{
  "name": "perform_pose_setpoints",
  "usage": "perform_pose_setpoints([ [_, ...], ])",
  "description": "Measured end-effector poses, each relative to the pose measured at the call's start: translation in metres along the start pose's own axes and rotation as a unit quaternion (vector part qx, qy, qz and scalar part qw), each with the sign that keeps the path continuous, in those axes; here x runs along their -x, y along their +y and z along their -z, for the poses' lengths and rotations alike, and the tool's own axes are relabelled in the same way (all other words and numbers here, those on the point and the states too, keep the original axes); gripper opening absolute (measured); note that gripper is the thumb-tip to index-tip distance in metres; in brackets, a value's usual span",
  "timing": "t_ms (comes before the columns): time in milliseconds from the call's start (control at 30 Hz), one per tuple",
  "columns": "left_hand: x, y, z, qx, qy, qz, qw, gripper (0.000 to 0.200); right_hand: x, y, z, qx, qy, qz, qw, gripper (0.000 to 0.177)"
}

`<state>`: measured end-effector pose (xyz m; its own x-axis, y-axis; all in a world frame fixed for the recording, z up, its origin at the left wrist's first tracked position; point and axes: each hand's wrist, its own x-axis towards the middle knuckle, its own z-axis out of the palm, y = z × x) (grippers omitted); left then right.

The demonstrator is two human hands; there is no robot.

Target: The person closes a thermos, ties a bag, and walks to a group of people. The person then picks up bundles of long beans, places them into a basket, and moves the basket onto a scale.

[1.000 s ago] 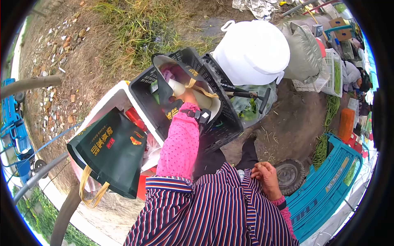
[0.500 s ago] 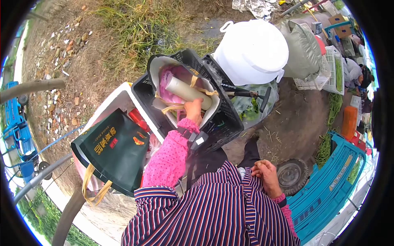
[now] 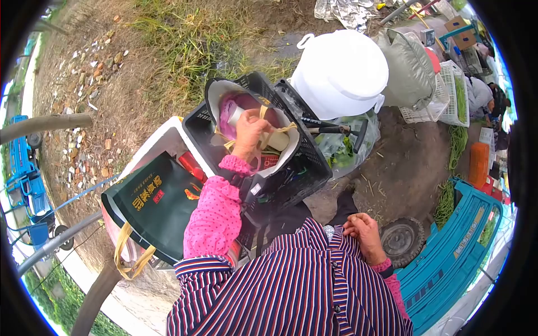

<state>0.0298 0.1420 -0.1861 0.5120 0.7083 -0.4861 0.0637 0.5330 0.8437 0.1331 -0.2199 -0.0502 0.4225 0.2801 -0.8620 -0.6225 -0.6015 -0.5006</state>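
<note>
My left hand, in a pink dotted sleeve, is over the mouth of a light-lined tote bag with yellowish handles. Its fingers are bent together; what they grip, if anything, is hidden. Just under them lies a whitish cylinder, partly covered by the hand. Pink-purple plastic shows beside it in the bag. The bag stands in a black plastic crate. At my waist, near the striped shirt, my right hand is closed with curled fingers, their contents not visible.
A dark green bag lies in a white box left of the crate. Beyond the crate are a white lidded barrel and a bag of greens. A blue vehicle panel and a tire are at right. People crouch far right.
My left hand has moved up and left from the cylinder's near end to above its middle. The cylinder appears lower in the bag. My right hand has barely moved.
</note>
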Motion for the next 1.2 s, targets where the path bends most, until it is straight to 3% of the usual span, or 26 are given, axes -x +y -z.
perform_pose_setpoints([
  [200, 0.053, 0.063, 0.034, 0.084, 0.008, 0.06, 0.995, 0.042, -0.008, -0.023, -0.017, 0.061, -0.046, 0.031, 0.997, 0.022],
  [400, 0.08, 0.093, 0.061, 0.1, -0.018, 0.058, 0.993, 0.03, -0.024, -0.056, -0.05, 0.128, -0.131, 0.076, 0.98, 0.022],
  [533, 0.095, 0.11, 0.068, 0.141, -0.028, 0.05, 0.988, 0.029, -0.042, -0.061, -0.072, 0.152, -0.197, 0.156, 0.956, 0.021],
  [633, 0.102, 0.115, 0.064, 0.148, -0.033, 0.044, 0.987, 0.03, -0.045, -0.074, -0.11, 0.299, -0.232, 0.292, 0.878, 0.026],
  [733, 0.104, 0.117, 0.063, 0.16, -0.052, 0.028, 0.985, 0.03, -0.058, -0.078, -0.156, 0.313, -0.28, 0.38, 0.824, 0.031],
  [800, 0.105, 0.119, 0.061, 0.164, -0.05, 0.024, 0.985, 0.03, -0.087, -0.068, -0.185, 0.356, -0.276, 0.479, 0.754, 0.033],
  [1000, 0.109, 0.116, 0.06, 0.17, -0.041, 0.023, 0.984, 0.031, -0.137, -0.062, -0.259, 0.521, -0.169, 0.489, 0.679, 0.038],
  [1100, 0.111, 0.112, 0.06, 0.17, -0.04, 0.02, 0.984, 0.03, -0.161, -0.059, -0.278, 0.508, -0.171, 0.567, 0.625, 0.041],
  [1133, 0.112, 0.113, 0.059, 0.161, -0.029, 0.022, 0.986, 0.029, -0.165, -0.057, -0.279, 0.505, -0.18, 0.557, 0.634, 0.039],
  [1200, 0.115, 0.115, 0.061, 0.128, -0.015, 0.017, 0.991, 0.029, -0.15, -0.069, -0.276, 0.493, -0.265, 0.428, 0.71, 0.034],
])
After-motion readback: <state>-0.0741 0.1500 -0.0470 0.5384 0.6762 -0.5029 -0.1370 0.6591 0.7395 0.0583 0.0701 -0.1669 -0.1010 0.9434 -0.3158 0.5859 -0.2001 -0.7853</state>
